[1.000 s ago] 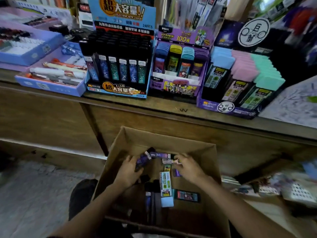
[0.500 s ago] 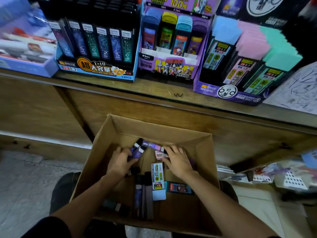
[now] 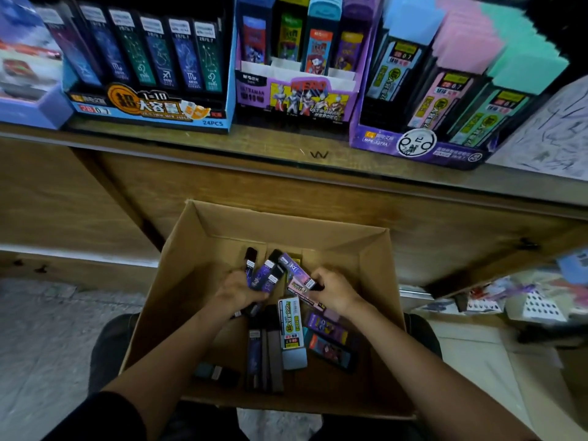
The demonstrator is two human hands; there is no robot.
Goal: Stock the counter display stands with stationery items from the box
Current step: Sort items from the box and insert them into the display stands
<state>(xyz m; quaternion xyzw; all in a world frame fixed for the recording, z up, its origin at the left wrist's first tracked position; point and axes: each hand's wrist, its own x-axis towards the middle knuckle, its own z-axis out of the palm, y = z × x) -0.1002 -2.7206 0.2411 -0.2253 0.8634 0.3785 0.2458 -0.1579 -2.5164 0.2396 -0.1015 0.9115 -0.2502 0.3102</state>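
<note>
Gripping dark lead cases, the left hand is clenched; the right hand clasps a purple case, inside the cardboard box below the wooden counter holding display stands.

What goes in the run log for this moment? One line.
stage: gathering | left hand: holds dark lead cases | right hand: grips purple case | cardboard box: loose cases remain
</note>
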